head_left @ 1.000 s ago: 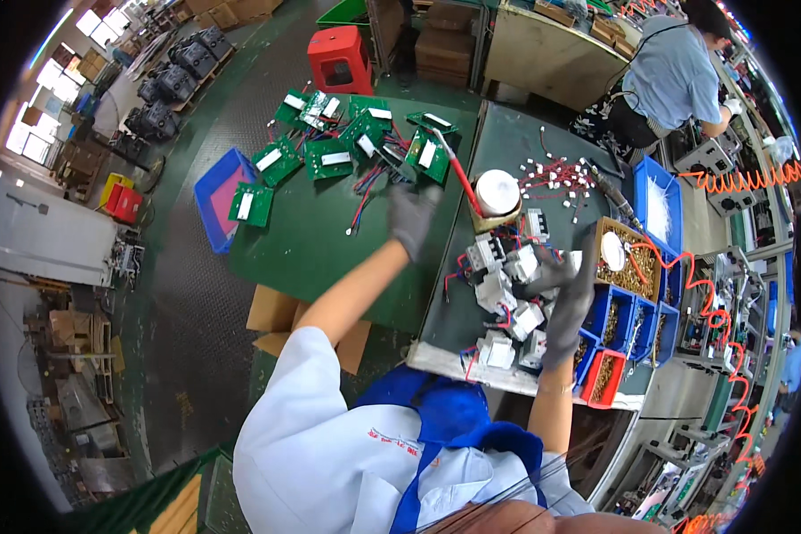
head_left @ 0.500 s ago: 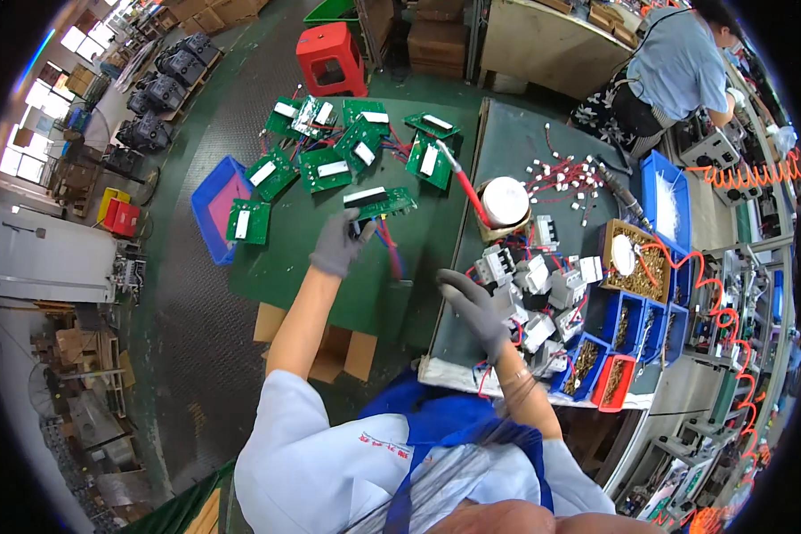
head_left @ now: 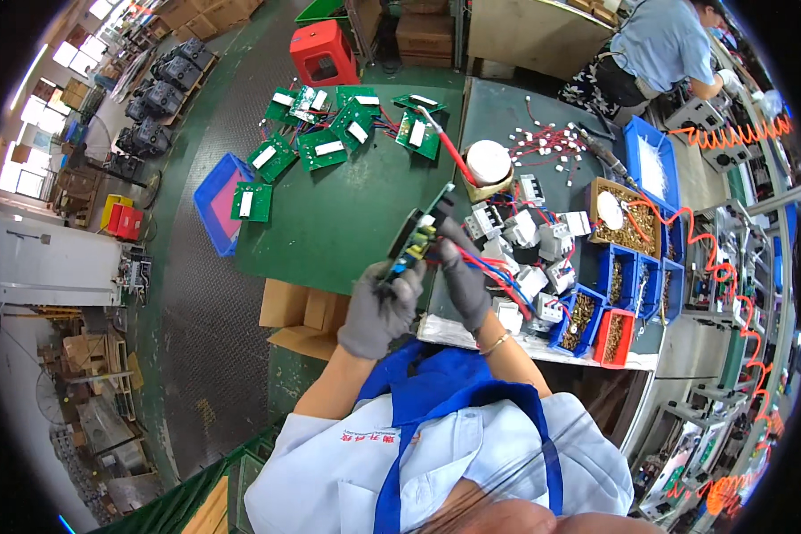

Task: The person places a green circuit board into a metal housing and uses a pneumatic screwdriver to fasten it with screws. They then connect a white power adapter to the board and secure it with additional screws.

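Note:
A green circuit board [head_left: 418, 238] is held tilted on edge in front of my body, its yellow and blue components facing right. My left hand [head_left: 381, 310], in a grey glove, is closed on the board's lower end. At its right side my gloved right hand [head_left: 465, 283] has its fingers curled against the upper part; the exact grip is partly hidden. Red and blue wires [head_left: 505, 283] run from the board past my right hand toward a cluster of grey-white circuit breakers [head_left: 531, 281] on the dark workbench [head_left: 498, 100].
More circuit boards [head_left: 320, 149] lie on the green table [head_left: 329, 245] beside a blue bin [head_left: 212, 191]. A white round tub [head_left: 489, 162], small wire connectors [head_left: 556, 147], a box of brass parts [head_left: 630, 233] and a red bin [head_left: 614, 338] stand rightward. Another person [head_left: 663, 49] works beyond.
My left hand has taken the circuit board off the green table and brought it nearer and to the right. My right hand has moved in to meet it, and the board now stands on edge.

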Motion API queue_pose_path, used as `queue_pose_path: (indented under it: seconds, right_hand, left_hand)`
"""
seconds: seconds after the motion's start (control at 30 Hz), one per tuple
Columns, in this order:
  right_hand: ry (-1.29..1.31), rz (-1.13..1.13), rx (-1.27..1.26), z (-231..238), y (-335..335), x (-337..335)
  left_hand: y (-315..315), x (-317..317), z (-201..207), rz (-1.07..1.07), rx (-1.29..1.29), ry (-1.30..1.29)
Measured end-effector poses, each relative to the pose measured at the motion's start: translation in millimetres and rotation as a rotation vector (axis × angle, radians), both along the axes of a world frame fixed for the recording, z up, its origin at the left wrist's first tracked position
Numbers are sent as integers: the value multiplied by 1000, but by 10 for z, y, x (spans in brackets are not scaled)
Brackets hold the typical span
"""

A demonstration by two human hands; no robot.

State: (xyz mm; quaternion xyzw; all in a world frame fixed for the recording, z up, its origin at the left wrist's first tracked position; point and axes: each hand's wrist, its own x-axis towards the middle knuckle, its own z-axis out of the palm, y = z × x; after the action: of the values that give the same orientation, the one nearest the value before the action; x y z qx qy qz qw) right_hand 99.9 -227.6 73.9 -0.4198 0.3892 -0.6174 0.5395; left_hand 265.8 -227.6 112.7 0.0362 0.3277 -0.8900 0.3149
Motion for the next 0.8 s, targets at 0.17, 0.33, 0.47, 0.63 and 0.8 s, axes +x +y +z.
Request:
queue_pose_path:
  seconds: [0.17,0.33,0.47,0.63,0.8]
  right_hand:
    - [-111,-380,312,99,225,-711]
    - [-209,-888,129,230,668,-1640]
    - [-313,-998,56,-69,1557,-2444]
    - [-443,-724,-246,-214,2667,-2766]
    - [-702,-1002,-143,264,2287,-2425]
  left_hand:
    - [-46,-561,363,-383,-350,-365]
    - [-1516,-332,-1398,-313,-777,-869]
    - [-3164,-442,-2427,-161,-626,-1733]
    - [-3755,-777,-2720,-250,-563,-1559]
    - [-3627,-635,-2446,-257,-606,-1711]
